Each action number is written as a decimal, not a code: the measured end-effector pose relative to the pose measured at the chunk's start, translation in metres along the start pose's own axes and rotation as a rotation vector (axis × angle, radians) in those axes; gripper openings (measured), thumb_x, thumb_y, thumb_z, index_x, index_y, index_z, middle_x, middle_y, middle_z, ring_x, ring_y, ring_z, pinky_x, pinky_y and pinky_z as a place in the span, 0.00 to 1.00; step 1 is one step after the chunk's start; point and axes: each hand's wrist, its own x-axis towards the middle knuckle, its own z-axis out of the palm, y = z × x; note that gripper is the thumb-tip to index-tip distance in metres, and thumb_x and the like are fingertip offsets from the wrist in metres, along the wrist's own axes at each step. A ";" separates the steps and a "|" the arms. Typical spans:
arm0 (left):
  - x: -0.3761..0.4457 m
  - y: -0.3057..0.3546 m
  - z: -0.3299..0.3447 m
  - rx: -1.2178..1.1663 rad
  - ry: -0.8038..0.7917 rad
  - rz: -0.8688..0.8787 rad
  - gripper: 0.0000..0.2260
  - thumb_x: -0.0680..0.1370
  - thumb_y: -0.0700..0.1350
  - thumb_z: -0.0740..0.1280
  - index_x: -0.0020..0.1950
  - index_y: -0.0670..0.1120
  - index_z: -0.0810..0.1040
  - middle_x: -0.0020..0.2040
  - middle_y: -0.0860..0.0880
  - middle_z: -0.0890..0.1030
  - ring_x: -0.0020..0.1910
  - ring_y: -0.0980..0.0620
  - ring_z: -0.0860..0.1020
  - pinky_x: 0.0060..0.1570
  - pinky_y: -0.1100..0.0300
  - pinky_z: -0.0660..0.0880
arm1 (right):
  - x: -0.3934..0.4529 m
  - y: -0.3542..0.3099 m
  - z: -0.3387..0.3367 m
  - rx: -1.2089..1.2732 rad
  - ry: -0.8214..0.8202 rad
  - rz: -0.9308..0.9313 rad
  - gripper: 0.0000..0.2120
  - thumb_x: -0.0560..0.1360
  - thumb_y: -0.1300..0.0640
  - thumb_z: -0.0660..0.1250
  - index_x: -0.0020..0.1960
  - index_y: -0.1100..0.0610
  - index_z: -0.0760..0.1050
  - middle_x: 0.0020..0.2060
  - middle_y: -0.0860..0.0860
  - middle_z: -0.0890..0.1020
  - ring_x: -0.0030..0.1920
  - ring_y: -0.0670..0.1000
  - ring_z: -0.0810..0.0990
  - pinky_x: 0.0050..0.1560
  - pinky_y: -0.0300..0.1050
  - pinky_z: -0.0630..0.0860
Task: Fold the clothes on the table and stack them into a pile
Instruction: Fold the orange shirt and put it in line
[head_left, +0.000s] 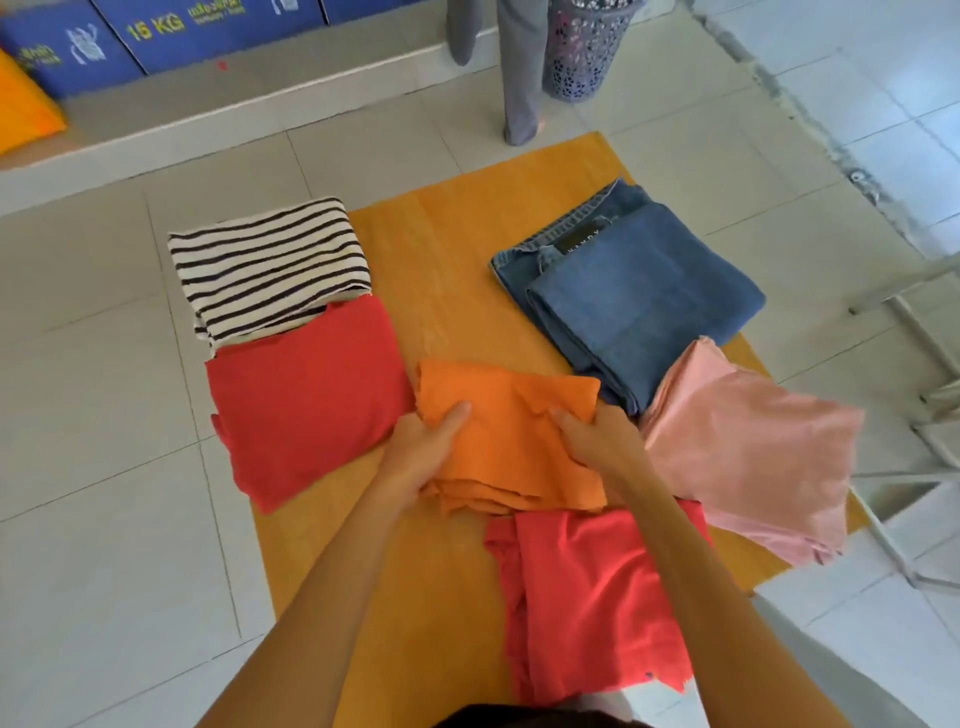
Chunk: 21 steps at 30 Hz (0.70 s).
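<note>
Orange folded cloth (511, 431) lies mid-desk (441, 249); our left hand (428, 447) and right hand (597, 436) both grip its sides.

A: Table (452, 249)?
B: Wood-look top, yellow-orange, smooth, slight sheen.
A: Cloth items?
B: Orange garment (511, 431) soft matt knit, edges frayed. Red shirt (306, 395) matt jersey. Striped top (270, 265) ribbed-looking knit. Jeans (634, 296) denim, coarse, matt. Pink piece (753, 447) thin cloth, faint sheen.
A: Floor (104, 395)?
B: Glossy pale tiles. Basket (587, 52) perforated plastic.
</note>
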 end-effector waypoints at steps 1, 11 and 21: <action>-0.011 -0.003 -0.010 -0.053 0.023 0.020 0.13 0.74 0.62 0.70 0.48 0.54 0.77 0.51 0.54 0.82 0.52 0.52 0.80 0.47 0.57 0.78 | -0.001 -0.005 0.001 0.056 -0.027 -0.042 0.13 0.78 0.44 0.66 0.47 0.54 0.78 0.39 0.46 0.80 0.45 0.53 0.80 0.45 0.49 0.75; -0.077 -0.090 -0.090 -0.278 0.377 -0.114 0.35 0.76 0.67 0.57 0.78 0.51 0.61 0.72 0.46 0.72 0.67 0.40 0.74 0.63 0.43 0.73 | -0.024 -0.044 0.074 0.090 -0.318 -0.322 0.10 0.80 0.44 0.63 0.55 0.47 0.78 0.48 0.42 0.82 0.51 0.46 0.81 0.49 0.41 0.74; -0.066 -0.137 -0.106 0.008 0.600 -0.128 0.24 0.80 0.60 0.62 0.65 0.43 0.71 0.56 0.45 0.77 0.51 0.45 0.76 0.53 0.49 0.74 | -0.021 -0.019 0.129 -0.201 -0.301 -0.382 0.16 0.79 0.44 0.65 0.53 0.57 0.77 0.44 0.49 0.81 0.45 0.51 0.79 0.42 0.45 0.72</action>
